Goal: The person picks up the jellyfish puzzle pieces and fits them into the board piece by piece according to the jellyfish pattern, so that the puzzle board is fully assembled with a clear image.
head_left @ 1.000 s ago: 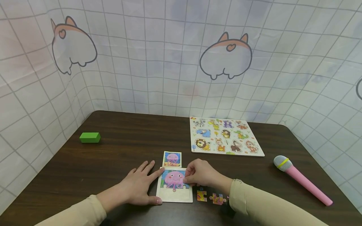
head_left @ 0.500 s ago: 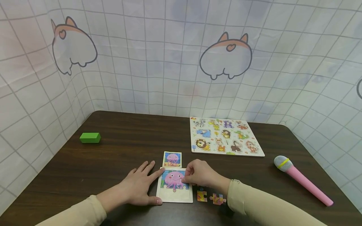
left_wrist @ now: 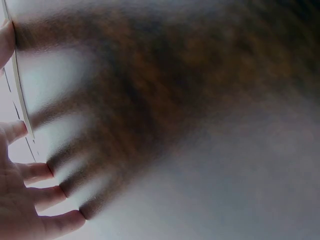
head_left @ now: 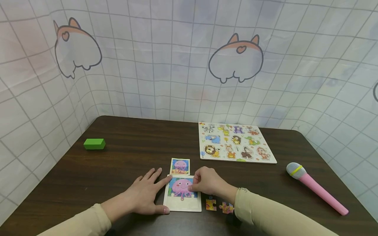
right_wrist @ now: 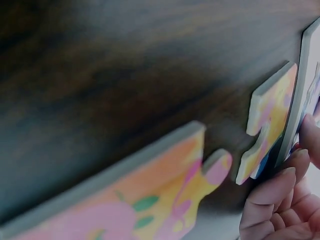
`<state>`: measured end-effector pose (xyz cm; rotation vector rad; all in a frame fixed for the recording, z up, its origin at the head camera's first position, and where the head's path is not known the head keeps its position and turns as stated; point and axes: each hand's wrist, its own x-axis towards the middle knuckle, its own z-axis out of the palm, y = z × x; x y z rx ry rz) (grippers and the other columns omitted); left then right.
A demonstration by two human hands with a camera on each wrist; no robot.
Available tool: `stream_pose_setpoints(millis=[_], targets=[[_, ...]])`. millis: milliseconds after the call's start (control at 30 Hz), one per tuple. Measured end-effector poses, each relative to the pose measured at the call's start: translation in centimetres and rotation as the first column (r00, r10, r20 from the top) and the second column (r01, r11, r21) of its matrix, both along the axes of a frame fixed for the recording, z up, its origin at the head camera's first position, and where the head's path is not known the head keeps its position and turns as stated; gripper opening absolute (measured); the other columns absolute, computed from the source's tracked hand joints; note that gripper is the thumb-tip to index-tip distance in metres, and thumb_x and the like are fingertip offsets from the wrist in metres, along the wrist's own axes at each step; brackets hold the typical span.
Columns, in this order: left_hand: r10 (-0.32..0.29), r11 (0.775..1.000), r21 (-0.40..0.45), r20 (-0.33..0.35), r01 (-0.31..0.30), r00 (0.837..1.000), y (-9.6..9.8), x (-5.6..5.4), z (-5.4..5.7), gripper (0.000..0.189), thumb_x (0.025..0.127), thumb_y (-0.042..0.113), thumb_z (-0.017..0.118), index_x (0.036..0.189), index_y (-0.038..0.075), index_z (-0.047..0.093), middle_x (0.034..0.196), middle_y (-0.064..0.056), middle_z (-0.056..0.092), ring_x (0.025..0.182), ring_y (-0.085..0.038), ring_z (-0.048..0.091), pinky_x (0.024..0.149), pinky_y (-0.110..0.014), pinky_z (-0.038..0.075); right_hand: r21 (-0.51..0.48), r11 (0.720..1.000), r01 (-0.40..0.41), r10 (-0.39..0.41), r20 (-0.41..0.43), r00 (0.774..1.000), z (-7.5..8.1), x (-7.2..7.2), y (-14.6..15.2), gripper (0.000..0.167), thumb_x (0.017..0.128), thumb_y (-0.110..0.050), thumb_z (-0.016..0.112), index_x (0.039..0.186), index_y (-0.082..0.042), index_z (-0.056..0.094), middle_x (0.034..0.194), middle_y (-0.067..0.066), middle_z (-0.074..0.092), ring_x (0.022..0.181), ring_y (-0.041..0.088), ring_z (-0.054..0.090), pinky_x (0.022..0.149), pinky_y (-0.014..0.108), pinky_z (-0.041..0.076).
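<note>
A small jigsaw puzzle in a white frame (head_left: pixel 182 207) lies before me, its upper part showing a pink jellyfish (head_left: pixel 180 186) on blue. My left hand (head_left: pixel 144 191) rests spread on the table, index fingertip and thumb tip at the frame's left edge; its spread fingers show in the left wrist view. My right hand (head_left: pixel 208 182) has curled fingers over the puzzle's right side, thumb tip on the jellyfish's face. I cannot tell whether it pinches a puzzle piece there. Beside the frame lie a yellow puzzle piece (head_left: pixel 211 205) and an orange-pink puzzle piece (right_wrist: pixel 165 190).
A jellyfish picture card (head_left: pixel 180 166) touches the frame's far edge. Farther back lies an animal puzzle board (head_left: pixel 236 142). A pink toy microphone (head_left: pixel 320 191) is at the right, a green block (head_left: pixel 94 144) at the far left. Patterned cloth (head_left: pixel 165 65) hangs behind the table.
My right hand has shifted slightly left, its thumb tip now covering the jellyfish's right cheek. The left hand and the loose pieces have stayed put.
</note>
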<state>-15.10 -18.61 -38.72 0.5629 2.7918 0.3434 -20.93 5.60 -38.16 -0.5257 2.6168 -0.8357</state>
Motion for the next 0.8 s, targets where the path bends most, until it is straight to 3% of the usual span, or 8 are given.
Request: stream_pose_setpoints(millis=[167,400,800], targets=[[0.004,1.000,-0.003,0.007,-0.004,1.000,0.0,-0.1,0.0,0.100,0.079,0.072,0.072,0.160,0.023,0.036,0.166,-0.023,0.028,0.152,-0.049,0.026,0.108,-0.074,0.033,-0.028,0.999,-0.019,0.019,0.017,1.000,0.3,-0.1,0.4,0.026,0.083,-0.022,0.086,0.070,-0.010,0.067,0.063,-0.003,0.058,0.060,0.011,0.051,0.053,0.024,0.041],[0.009,1.000,-0.003,0.022,-0.009,1.000,0.1,-0.1,0.0,0.100,0.080,0.071,0.072,0.160,0.024,0.036,0.166,-0.022,0.028,0.153,-0.048,0.025,0.109,-0.074,0.032,-0.110,0.990,-0.085,0.093,0.069,0.993,0.7,-0.2,1.6,0.017,0.082,-0.008,0.084,0.077,-0.006,0.068,0.063,-0.001,0.059,0.055,0.010,0.052,0.053,0.025,0.046],[0.008,1.000,-0.002,0.019,-0.008,1.000,0.1,-0.1,0.0,0.099,0.080,0.071,0.072,0.160,0.024,0.036,0.166,-0.022,0.028,0.153,-0.048,0.026,0.109,-0.074,0.032,-0.088,0.992,-0.087,0.092,0.045,0.995,0.2,-0.5,1.5,0.020,0.080,-0.009,0.087,0.076,-0.007,0.067,0.065,-0.001,0.059,0.059,0.010,0.051,0.054,0.025,0.043]])
